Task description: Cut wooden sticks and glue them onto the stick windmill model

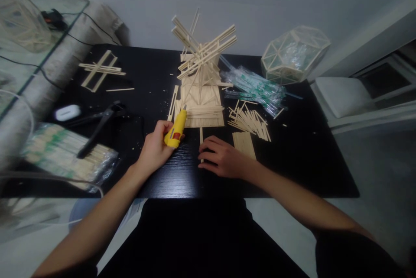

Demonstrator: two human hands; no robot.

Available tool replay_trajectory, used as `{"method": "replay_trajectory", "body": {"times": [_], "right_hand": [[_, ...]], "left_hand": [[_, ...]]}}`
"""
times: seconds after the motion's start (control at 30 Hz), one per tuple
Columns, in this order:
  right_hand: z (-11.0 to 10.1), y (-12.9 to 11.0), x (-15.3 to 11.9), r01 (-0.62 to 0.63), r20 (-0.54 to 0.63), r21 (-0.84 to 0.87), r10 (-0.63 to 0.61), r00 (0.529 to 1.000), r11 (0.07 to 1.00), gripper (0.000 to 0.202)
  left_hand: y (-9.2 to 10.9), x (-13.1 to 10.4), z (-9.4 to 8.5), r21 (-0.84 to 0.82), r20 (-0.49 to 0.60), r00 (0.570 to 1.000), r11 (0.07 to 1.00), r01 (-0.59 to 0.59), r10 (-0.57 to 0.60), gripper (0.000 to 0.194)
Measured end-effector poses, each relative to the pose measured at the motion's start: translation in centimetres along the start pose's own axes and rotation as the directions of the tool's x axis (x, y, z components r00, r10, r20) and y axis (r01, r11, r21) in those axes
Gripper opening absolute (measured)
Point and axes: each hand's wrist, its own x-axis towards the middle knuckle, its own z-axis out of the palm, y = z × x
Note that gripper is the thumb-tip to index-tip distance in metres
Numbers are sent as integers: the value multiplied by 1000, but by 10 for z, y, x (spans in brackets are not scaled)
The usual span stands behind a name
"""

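Note:
My left hand [156, 147] is wrapped round a yellow glue gun [176, 130], whose nozzle points up and away toward a wooden stick model. My right hand [219, 156] rests low over the table, its fingers closed on a thin wooden stick [201, 134] that runs toward the model's base. The model has a slatted base [208, 120] with loose sticks lying across it, and crossed stick blades [208, 53] at its far end. Just right of the base lie a pile of short sticks [251, 122] and a small flat stick panel [244, 144].
On the black table [292, 156], plastic-wrapped sticks [71, 154], a black tool [99, 128] and a white case [67, 112] lie left. Crossed sticks [100, 70] sit behind them. Green-printed wrappers [258, 89] and a geometric frame [294, 55] stand back right.

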Motion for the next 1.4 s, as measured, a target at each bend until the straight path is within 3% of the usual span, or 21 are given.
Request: {"method": "replay_trajectory", "body": {"times": [0.37, 0.53, 0.67, 0.8, 1.0, 1.4], "right_hand": [[4, 2, -4, 1, -49, 4, 0, 999, 1000, 17], [4, 1, -4, -7, -46, -20, 6, 999, 1000, 22], [5, 0, -3, -10, -44, -35, 8, 999, 999, 24], [6, 0, -2, -8, -45, -53, 5, 999, 999, 26], [5, 0, 0, -3, -14, -81, 1, 1000, 997, 26], [8, 2, 0, 26, -30, -94, -29, 999, 995, 26]], "left_hand": [[3, 1, -3, 33, -17, 999, 999, 33, -33, 33], [5, 2, -9, 48, -42, 994, 994, -96, 98, 27], [4, 1, -18, 17, 15, 987, 987, -159, 159, 21], [-3, -1, -26, 40, 107, 990, 994, -101, 96, 27], [-11, -1, -29, 60, 163, 986, 998, -27, 17, 43], [6, 10, -22, 151, 165, 986, 988, -44, 18, 50]]}}
